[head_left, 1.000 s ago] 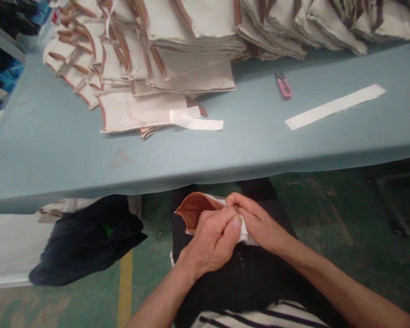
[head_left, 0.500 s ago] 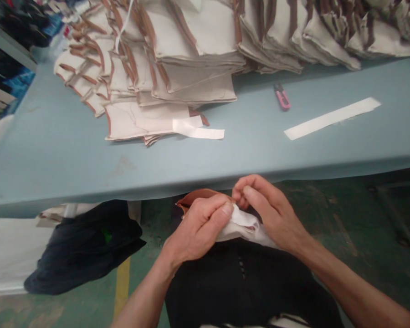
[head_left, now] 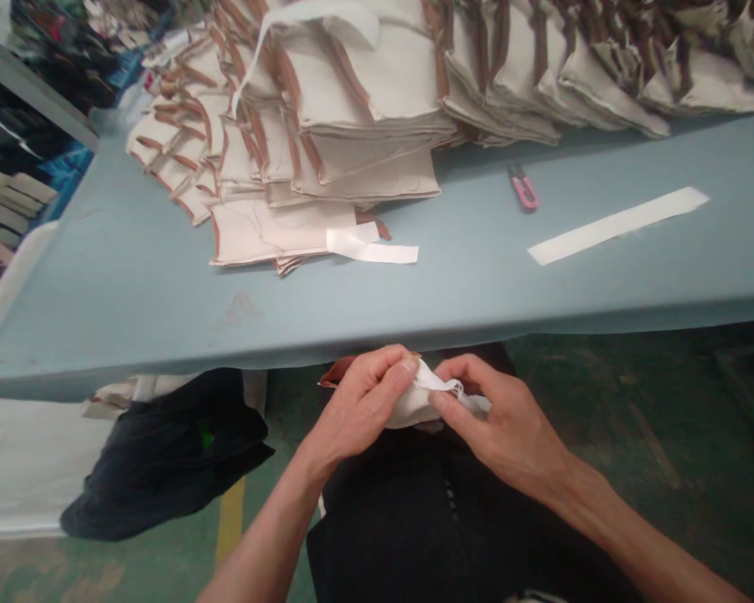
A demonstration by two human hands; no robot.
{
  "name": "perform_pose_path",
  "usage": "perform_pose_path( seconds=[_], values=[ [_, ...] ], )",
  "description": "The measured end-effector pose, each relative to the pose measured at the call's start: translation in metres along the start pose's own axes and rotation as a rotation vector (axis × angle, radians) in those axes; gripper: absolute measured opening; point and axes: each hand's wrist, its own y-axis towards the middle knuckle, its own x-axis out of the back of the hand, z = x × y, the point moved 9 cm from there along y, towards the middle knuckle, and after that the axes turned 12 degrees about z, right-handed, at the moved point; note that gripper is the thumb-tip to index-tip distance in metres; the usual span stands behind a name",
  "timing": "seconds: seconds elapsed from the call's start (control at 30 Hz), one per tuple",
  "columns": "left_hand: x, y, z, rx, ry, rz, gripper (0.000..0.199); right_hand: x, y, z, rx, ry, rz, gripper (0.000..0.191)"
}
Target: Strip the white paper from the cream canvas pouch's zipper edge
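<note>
A cream fabric piece [head_left: 408, 409] with a brown edge [head_left: 336, 372] is held over my lap, just below the table's front edge. My left hand [head_left: 368, 398] pinches it, thumb on top, where a white strip [head_left: 431, 377] crosses it. On the right, my right hand [head_left: 483, 402] has its thumb and fingers closed on the white strip and the bunched cloth. The fabric's far side is hidden behind my fingers.
Stacks of cream pieces with brown edging [head_left: 377, 79] cover the back of the blue-green table [head_left: 163, 310]. Pink snips [head_left: 524, 188], a long white strip [head_left: 619, 226] and short white strips [head_left: 377, 249] lie nearer. Dark cloth [head_left: 176, 452] hangs at the lower left.
My right hand has come down from above the cloth and closed on the white strip. The brown edge shows less behind my left hand. The view has shifted slightly.
</note>
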Motion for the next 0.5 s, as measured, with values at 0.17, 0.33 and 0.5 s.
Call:
perform_pose_path(
  seconds=[0.17,0.33,0.5],
  values=[
    [-0.004,0.000,0.009,0.014,0.012,0.008,0.045,-0.007,-0.005,-0.016,-0.034,0.048,-0.049,0.017],
    [-0.003,-0.004,0.018,0.044,-0.047,0.002,0.041,-0.010,-0.005,-0.022,-0.054,0.069,-0.044,0.018],
    [-0.006,-0.003,0.023,0.041,-0.031,0.013,0.031,-0.013,-0.006,-0.025,-0.062,0.073,-0.035,0.017]
  ],
)
